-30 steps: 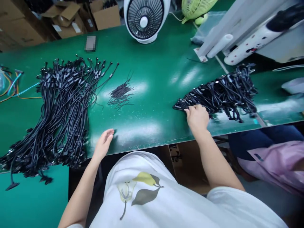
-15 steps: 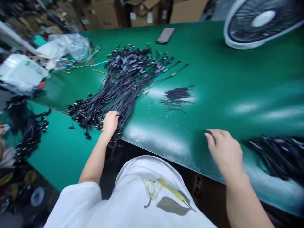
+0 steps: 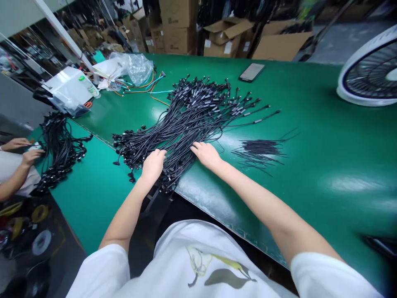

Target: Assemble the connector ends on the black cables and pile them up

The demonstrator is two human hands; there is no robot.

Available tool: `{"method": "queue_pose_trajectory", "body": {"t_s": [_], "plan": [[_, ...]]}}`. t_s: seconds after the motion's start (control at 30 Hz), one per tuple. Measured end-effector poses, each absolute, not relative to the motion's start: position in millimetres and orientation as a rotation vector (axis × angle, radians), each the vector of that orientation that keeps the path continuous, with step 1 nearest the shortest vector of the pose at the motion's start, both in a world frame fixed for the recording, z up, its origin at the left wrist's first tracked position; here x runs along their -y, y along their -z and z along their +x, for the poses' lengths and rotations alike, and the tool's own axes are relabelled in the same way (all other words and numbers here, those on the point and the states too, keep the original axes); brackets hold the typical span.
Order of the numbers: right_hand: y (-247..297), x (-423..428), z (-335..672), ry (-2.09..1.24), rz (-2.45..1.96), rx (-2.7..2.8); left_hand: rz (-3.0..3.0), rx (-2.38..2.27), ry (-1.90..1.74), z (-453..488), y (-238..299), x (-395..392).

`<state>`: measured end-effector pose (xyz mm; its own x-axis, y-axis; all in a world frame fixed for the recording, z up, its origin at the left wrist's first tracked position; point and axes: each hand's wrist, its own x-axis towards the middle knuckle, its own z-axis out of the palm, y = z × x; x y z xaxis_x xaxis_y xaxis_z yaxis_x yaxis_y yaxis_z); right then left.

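A large pile of black cables (image 3: 186,120) with small plugs at both ends lies across the green table in front of me. My left hand (image 3: 154,165) is at the pile's near end, fingers closed around cable there; the fingertips are partly hidden among the plugs. On the pile's right edge, my right hand (image 3: 207,155) has its fingers drawn together on the cables. How many strands either hand has hold of cannot be seen. To the right of that hand lies a small heap of short, thin black strips (image 3: 262,147).
A phone (image 3: 252,72) and a white fan (image 3: 369,70) stand toward the back and right. At the left are a white box (image 3: 70,85), plastic bags (image 3: 136,68) and coloured wires. A co-worker's hands (image 3: 31,153) are beside another black cable bundle (image 3: 57,145). Cardboard boxes (image 3: 178,37) line the back.
My right hand has come left from the open table beside the right-hand bundle onto the cable pile. My left hand stays at the pile's near end. The view has shifted right-to-left.
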<state>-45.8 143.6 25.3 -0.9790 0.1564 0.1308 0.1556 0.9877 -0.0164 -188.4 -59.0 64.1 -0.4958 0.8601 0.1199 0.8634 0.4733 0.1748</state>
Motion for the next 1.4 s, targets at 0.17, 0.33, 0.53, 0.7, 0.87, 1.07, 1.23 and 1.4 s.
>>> {"method": "queue_pose_trajectory", "body": {"t_s": [0.17, 0.33, 0.53, 0.7, 0.87, 1.07, 1.23, 1.4], "plan": [[-25.9, -168.3, -64.5, -0.009, -0.092, 3.001, -1.71, 2.623, 0.709, -186.3, -49.3, 67.3], [-55.3, -169.0, -44.6, -0.255, -0.142, 2.622, -1.857, 2.835, 1.302, -159.8, -48.3, 63.8], [-37.9, -172.2, -30.0, -0.347, -0.069, 2.81, -1.524, 2.758, 2.446, -158.5, -105.7, 101.9], [-29.8, -224.5, -38.1, -0.3, -0.551, 2.645, -1.426, 2.9, 2.387, -152.6, -114.8, 109.8], [-86.4, -262.8, -36.0, -0.317, -0.661, 2.314, -1.212, 2.778, 2.51, -155.2, -92.3, 92.7], [-135.4, -262.4, -29.9, -0.524, -0.4, 2.317, -0.928, 2.19, 3.237, -162.7, -124.9, 89.9], [-170.1, -239.9, -25.8, -0.598, -0.369, 2.295, -0.784, 1.621, 3.781, -160.8, -160.8, 119.4], [-196.9, -214.5, -4.1, -0.078, -0.573, 2.364, -0.742, 0.937, 3.455, -164.6, -168.4, 155.8]]}}
